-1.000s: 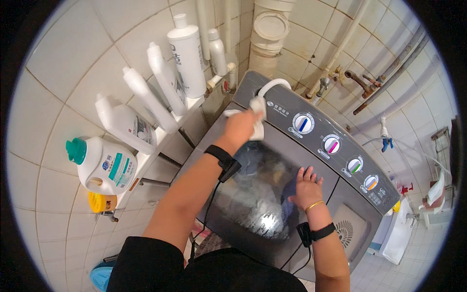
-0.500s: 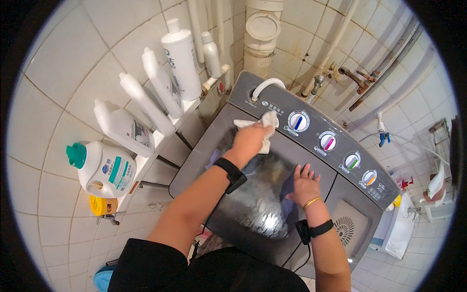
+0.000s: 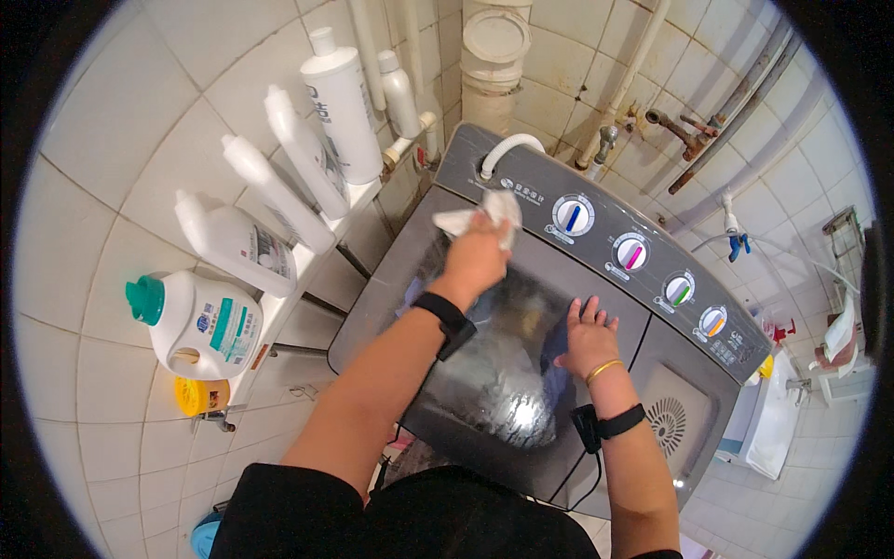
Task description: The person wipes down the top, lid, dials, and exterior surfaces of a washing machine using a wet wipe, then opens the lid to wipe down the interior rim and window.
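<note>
My left hand (image 3: pixel 477 256) is closed on a white cloth (image 3: pixel 456 222), pressed to the lid of a dark grey twin-tub washing machine (image 3: pixel 549 270) near its back left, below the control panel. Part of the cloth sticks out past my fingers. My right hand (image 3: pixel 590 340) lies flat with fingers spread on the lid, left of the seam between the two lids, holding nothing. Through the lid's see-through window (image 3: pixel 494 373), glossy and reflecting light, blurry fabric shows. Along the panel sit several round knobs (image 3: pixel 573 217), and a white hose (image 3: pixel 507 149) arches from its left end.
On the left a narrow white wall shelf (image 3: pixel 279 321) carries several white bottles (image 3: pixel 340 102) and a jug with a green cap (image 3: pixel 205 321). A yellow tub (image 3: pixel 200 396) is beneath. Pipes and a tap (image 3: pixel 736 244) run along the tiled back wall. A white basin (image 3: pixel 771 419) stands at right.
My left hand has slid the cloth slightly left and toward the panel. The right hand stays spread on the lid. The whole view has shifted a little.
</note>
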{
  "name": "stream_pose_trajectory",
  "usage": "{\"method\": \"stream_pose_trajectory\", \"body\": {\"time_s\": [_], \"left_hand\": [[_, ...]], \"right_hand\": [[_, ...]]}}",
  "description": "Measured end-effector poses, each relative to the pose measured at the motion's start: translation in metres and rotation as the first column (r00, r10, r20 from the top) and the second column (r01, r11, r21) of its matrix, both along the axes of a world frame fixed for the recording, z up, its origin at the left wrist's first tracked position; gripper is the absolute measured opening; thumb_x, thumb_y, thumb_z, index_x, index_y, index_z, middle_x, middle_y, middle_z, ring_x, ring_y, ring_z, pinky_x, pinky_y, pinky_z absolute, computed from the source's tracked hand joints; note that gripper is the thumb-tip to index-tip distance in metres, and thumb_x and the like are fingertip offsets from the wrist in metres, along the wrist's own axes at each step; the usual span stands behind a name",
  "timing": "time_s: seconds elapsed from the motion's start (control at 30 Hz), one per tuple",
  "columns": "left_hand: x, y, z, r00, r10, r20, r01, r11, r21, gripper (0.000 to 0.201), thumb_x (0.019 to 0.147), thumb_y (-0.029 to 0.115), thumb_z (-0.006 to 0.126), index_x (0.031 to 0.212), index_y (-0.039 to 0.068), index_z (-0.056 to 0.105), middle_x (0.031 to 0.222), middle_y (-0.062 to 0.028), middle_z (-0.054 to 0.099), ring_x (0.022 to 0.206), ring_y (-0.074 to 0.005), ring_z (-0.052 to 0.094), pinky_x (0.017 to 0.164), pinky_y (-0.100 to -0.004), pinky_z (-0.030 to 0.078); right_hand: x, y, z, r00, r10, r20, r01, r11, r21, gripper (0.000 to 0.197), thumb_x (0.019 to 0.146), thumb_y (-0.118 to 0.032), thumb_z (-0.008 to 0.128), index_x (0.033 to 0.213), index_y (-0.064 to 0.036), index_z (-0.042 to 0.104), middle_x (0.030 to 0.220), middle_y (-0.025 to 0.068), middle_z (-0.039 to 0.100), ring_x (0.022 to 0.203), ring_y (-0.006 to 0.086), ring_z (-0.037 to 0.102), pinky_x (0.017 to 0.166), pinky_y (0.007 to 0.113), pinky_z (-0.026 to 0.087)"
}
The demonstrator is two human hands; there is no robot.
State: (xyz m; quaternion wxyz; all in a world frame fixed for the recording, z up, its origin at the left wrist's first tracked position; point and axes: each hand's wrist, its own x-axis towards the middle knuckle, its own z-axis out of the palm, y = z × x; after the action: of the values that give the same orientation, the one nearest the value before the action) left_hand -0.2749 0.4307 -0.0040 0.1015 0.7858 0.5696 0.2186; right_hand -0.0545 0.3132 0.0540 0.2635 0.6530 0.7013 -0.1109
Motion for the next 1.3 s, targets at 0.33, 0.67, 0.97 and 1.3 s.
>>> {"method": "stream_pose_trajectory", "body": {"time_s": [0.33,0.67,0.97,1.3], "left_hand": [[-0.020,0.026,0.021,0.961,0.208,0.184,-0.184,0.973,-0.141,0.041,0.084,0.005,0.058,0.125,0.008,0.063,0.105,-0.0175,0.070,0.111,-0.0346,0.062,0.084,-0.0423,0.055],[0.022,0.000,-0.009,0.970,-0.200,0.141,0.187,0.977,0.098,0.039,0.079,0.002,0.061,0.115,0.014,0.071,0.112,-0.0174,0.068,0.108,-0.0334,0.065,0.086,-0.0401,0.054],[-0.055,0.041,0.005,0.951,0.141,0.275,-0.158,0.987,0.042,0.033,0.080,-0.001,0.058,0.109,0.011,0.069,0.103,-0.0176,0.069,0.093,-0.0353,0.066,0.080,-0.0438,0.052],[-0.078,0.007,-0.018,0.996,-0.025,0.081,0.023,1.000,0.020,0.034,0.089,0.012,0.062,0.121,0.018,0.067,0.120,-0.0180,0.065,0.114,-0.0339,0.061,0.090,-0.0425,0.051]], "right_hand": [[0.010,-0.011,-0.006,0.998,-0.049,-0.048,0.049,0.999,-0.005,0.113,0.073,-0.041,0.084,0.156,-0.0051,0.016,0.160,0.0278,0.017,0.143,0.0425,0.032,0.115,0.059,0.026],[0.000,-0.003,-0.002,0.997,-0.074,-0.001,0.074,0.997,-0.028,0.115,0.071,-0.039,0.086,0.156,-0.0050,0.016,0.160,0.0273,0.016,0.144,0.0426,0.031,0.114,0.059,0.027],[0.005,-0.006,-0.006,0.996,-0.055,-0.067,0.059,0.997,0.051,0.112,0.070,-0.036,0.086,0.156,-0.0090,0.019,0.161,0.0238,0.018,0.144,0.0408,0.030,0.112,0.061,0.030],[0.013,-0.011,-0.001,0.988,-0.101,-0.120,0.103,0.995,0.014,0.113,0.071,-0.036,0.085,0.157,-0.0124,0.016,0.162,0.0211,0.015,0.147,0.0381,0.026,0.114,0.063,0.027]]}}
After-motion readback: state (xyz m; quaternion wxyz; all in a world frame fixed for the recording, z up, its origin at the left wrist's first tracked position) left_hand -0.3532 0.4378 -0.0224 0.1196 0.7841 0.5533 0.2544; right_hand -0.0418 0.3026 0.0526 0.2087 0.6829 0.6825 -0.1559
